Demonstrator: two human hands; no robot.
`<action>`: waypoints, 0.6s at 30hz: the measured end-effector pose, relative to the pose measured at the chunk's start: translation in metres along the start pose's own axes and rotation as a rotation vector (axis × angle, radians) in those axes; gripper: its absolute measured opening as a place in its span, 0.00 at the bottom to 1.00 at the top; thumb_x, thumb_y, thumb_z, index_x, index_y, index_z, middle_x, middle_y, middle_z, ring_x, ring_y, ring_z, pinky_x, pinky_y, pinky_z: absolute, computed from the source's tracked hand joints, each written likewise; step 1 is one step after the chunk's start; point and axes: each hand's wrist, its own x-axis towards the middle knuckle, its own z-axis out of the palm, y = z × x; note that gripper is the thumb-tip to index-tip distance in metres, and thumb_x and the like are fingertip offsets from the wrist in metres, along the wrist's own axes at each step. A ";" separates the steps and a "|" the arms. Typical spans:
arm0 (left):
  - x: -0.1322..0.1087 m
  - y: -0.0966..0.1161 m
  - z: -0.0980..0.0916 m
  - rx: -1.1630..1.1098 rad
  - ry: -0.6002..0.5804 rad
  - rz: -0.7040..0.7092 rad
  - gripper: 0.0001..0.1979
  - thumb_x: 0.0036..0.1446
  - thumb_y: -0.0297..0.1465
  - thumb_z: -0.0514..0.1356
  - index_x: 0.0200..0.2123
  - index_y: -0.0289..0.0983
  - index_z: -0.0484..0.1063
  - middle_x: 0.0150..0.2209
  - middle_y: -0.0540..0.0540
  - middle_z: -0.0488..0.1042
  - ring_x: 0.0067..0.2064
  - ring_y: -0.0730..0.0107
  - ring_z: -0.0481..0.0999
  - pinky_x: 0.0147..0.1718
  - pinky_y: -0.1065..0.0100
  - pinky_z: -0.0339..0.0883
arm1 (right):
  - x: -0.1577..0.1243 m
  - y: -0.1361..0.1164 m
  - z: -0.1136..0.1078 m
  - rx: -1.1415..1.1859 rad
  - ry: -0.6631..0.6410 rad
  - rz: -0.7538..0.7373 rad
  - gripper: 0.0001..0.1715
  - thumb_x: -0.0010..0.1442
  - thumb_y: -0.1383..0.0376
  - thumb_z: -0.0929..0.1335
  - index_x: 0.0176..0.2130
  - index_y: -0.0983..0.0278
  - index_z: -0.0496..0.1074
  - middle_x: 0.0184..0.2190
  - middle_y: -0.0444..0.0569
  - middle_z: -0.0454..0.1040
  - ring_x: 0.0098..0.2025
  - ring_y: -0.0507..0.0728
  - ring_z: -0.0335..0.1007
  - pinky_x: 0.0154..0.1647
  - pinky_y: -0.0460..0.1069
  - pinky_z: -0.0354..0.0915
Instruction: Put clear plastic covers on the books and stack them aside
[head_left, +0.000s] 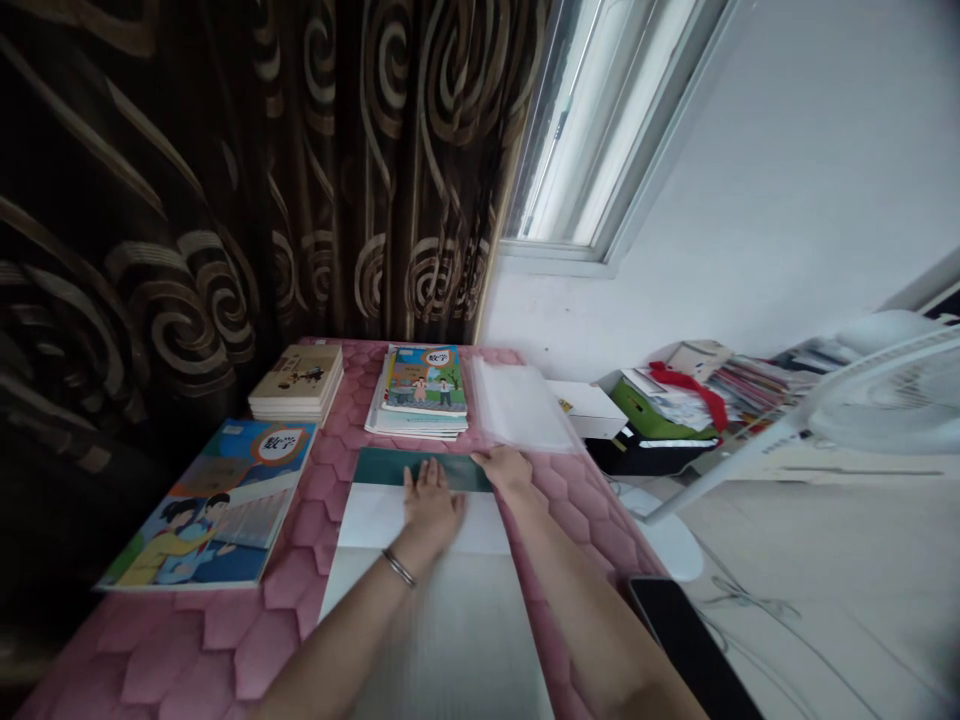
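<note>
A book (420, 500) with a dark green far edge and a pale sheet over the rest lies flat in the middle of the pink quilted table cover (225, 640). The left hand (431, 505) lies palm down on the book where green meets white. Its fingers are straight and close together, and it grips nothing. The right hand (506, 468) rests on the book's far right corner with its fingers bent over the edge. I cannot tell whether they pinch anything.

Just beyond that corner lies a pile of clear plastic sheets (521, 405). A stack of colourful textbooks (421, 390) sits straight beyond the book, and a stack of beige books (298, 383) sits beyond it to the left. A large maths textbook (214, 505) lies to the left of the book. A dark phone (690, 640) lies to the book's near right, at the table's edge.
</note>
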 end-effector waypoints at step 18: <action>0.015 -0.086 -0.004 0.066 0.070 -0.091 0.29 0.64 0.39 0.45 0.66 0.36 0.56 0.68 0.43 0.53 0.69 0.55 0.51 0.65 0.38 0.30 | -0.023 -0.118 0.025 0.085 0.005 -0.152 0.29 0.63 0.48 0.63 0.48 0.68 0.77 0.48 0.65 0.76 0.56 0.66 0.67 0.54 0.58 0.57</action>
